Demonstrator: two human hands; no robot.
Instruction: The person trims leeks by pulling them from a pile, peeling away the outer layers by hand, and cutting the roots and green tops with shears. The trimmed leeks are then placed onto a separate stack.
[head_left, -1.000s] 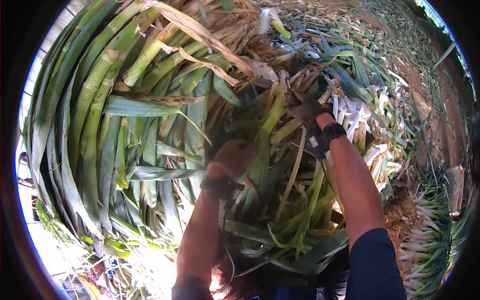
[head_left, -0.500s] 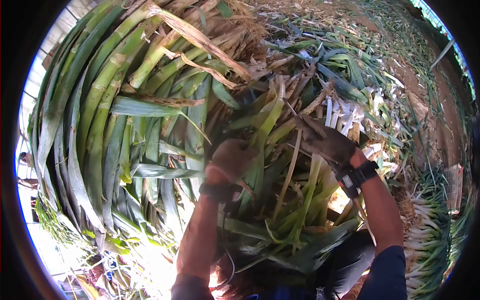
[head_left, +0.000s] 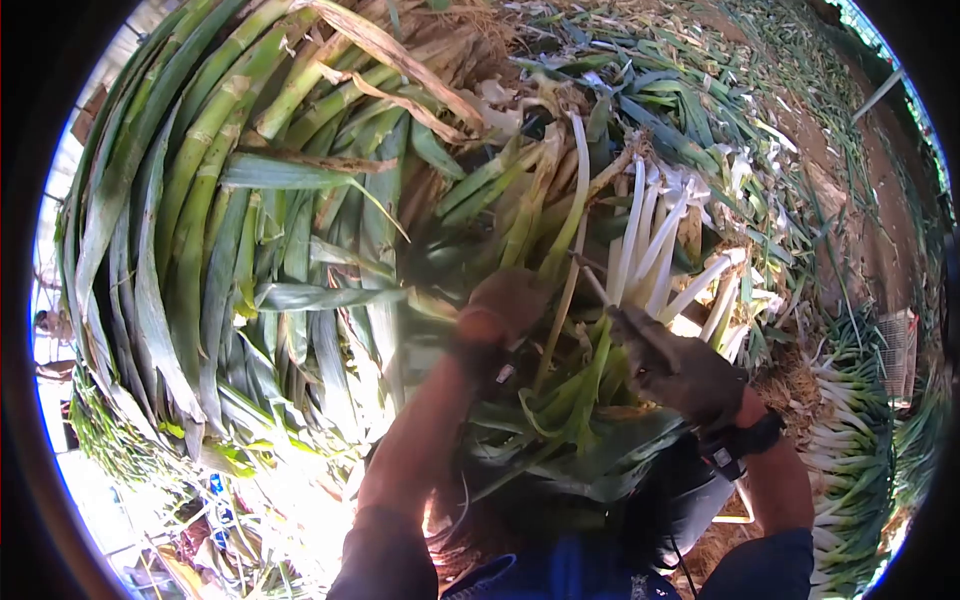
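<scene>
A bundle of leeks (head_left: pixel 600 260) with white stalks and green leaves lies between my two gloved hands, its white ends pointing away. My left hand (head_left: pixel 510 305) is closed on the green stalks near the bundle's middle. My right hand (head_left: pixel 680 370), in a dark glove with a wrist band, grips the leaves on the bundle's right side. A big stack of long green leeks (head_left: pixel 220 200) rises to the left, touching the bundle.
Loose leeks and trimmed leaves (head_left: pixel 700 110) cover the ground ahead. Cleaned white leeks (head_left: pixel 850 440) are piled at the right by a pale crate (head_left: pixel 900 350). Bare soil (head_left: pixel 870 200) runs along the right. Bright ground with scraps (head_left: pixel 250 530) lies at lower left.
Both hands have drawn toward me and downward, dragging the bundle out of the pile. More of its white stalks show now. My right hand has dropped from upper middle to lower right.
</scene>
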